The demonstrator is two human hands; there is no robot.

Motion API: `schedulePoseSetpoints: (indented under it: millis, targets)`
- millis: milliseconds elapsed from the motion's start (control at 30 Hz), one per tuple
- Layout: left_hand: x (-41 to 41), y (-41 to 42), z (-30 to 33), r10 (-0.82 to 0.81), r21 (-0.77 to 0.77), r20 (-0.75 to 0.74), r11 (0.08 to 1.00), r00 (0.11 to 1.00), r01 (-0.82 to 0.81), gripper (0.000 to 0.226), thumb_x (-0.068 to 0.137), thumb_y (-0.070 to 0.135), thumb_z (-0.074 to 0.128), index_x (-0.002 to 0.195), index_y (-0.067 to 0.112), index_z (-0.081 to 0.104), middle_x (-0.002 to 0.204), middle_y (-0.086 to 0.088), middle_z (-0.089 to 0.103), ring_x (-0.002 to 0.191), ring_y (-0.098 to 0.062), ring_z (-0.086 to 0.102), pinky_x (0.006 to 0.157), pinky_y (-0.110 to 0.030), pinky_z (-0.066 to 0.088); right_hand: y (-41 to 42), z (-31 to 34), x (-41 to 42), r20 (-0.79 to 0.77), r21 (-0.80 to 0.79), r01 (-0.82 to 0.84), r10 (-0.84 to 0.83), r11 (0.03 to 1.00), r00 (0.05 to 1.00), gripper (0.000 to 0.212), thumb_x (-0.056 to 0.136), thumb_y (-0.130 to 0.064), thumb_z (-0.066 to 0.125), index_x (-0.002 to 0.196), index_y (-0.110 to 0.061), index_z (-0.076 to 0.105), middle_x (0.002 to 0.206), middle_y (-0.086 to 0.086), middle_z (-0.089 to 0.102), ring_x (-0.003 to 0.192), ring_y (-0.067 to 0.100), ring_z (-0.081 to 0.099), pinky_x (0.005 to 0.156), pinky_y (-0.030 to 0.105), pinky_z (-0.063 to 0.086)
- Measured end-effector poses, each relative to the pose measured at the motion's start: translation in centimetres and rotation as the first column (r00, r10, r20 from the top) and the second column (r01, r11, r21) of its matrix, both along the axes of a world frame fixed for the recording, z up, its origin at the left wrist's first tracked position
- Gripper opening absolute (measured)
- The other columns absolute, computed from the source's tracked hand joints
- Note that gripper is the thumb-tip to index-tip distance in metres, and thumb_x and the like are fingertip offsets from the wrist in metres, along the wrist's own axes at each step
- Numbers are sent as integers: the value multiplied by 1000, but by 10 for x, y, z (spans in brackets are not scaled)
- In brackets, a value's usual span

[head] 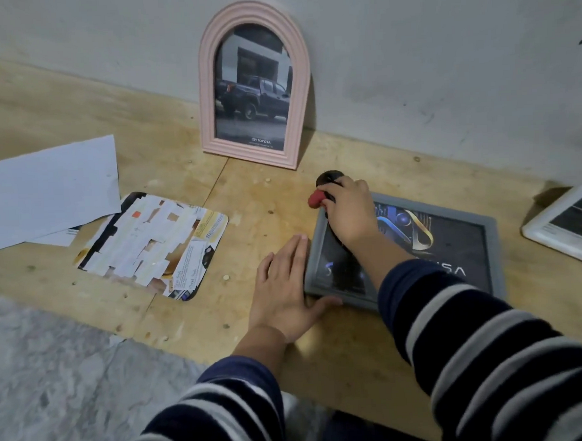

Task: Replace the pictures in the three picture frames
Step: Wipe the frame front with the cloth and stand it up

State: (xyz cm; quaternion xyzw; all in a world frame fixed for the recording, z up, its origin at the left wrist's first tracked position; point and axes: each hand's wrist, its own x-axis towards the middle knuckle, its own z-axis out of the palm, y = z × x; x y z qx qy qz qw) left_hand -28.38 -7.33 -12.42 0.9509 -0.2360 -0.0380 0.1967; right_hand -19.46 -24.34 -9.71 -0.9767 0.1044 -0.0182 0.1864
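Note:
A grey rectangular frame [494, 244] lies flat on the wooden surface with a dark picture inside. My left hand [286, 287] lies flat with straight fingers against the frame's left edge, thumb at its near corner. My right hand [347, 211] grips a tool with a black and red handle [318, 194] over the frame's far left corner. A pink arched frame [255, 85] holding a truck picture leans upright against the wall. A white frame [563, 228] lies at the right edge, partly cut off.
A loose rounded-corner picture [154, 244] with a collage print lies on the wood at left. White paper sheets [48, 187] overlap it further left. The wooden surface [186, 151] ends at a grey stone floor [56, 380] near me.

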Motion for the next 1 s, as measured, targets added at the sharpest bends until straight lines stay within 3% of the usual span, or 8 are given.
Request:
schedulePoseSetpoints:
  millis: [133,233,367,567,700,800,867,1000]
  targets:
    - [0,1,1,1,15,4,1000,1000,-1,112,73,86,35,151,24,-15,160,6,-2,145,-9,-1,121,-42,4,4,-1,-24,3,103,-14,14,995,1000,34,97,-21,50,130,-23,60,136,3,52,124,28,43,101,31,33]
    - [2,2,0,4,13,7,1000,1000,-4,113,71,86,35,148,28,-22,160,6,-6,145,-9,-5,121,-44,3,4,2,-44,-14,88,-74,75,993,997,35,97,-28,51,131,-28,59,129,-1,58,116,25,46,93,29,35]
    - [0,2,-2,1,31,22,1000,1000,-1,112,73,86,33,150,23,-19,161,1,-5,146,-12,-5,120,-48,4,5,3,-72,-31,122,-149,154,981,988,34,95,-27,55,128,-28,61,124,-2,64,106,25,46,91,29,34]
    - [-3,2,-1,12,5,77,1000,997,-12,105,75,88,22,150,23,-13,157,3,-3,147,-17,2,118,-54,11,12,14,-97,-209,118,-220,241,968,948,36,94,-25,55,129,-30,61,131,-5,61,112,22,45,99,31,36]
    - [-3,1,-1,22,1,80,1000,997,-22,112,70,91,26,151,20,-8,157,1,2,146,-17,5,116,-54,14,14,32,-105,-297,129,-247,275,960,914,31,93,-19,53,120,-27,67,124,-3,64,112,20,51,96,28,37]
    - [-2,1,-3,13,41,72,999,997,-16,111,72,89,29,153,19,-4,160,-2,7,147,-18,7,118,-55,14,10,39,-105,-349,383,-30,175,923,921,31,94,-15,53,123,-22,59,123,2,61,108,22,56,92,31,45]
    - [-1,1,-3,-20,84,51,996,998,16,107,74,89,25,154,24,-3,162,1,3,148,-18,4,118,-55,9,-3,43,-100,-392,508,151,71,848,917,43,95,-16,55,136,-20,44,136,6,52,117,23,53,97,27,41]
    - [-1,0,-2,-72,131,45,989,996,66,104,71,91,15,155,31,4,161,13,-7,149,-13,-4,118,-54,-1,-34,52,-68,-255,438,216,-110,873,961,45,96,-15,54,140,-19,46,137,3,52,119,19,51,92,21,36]
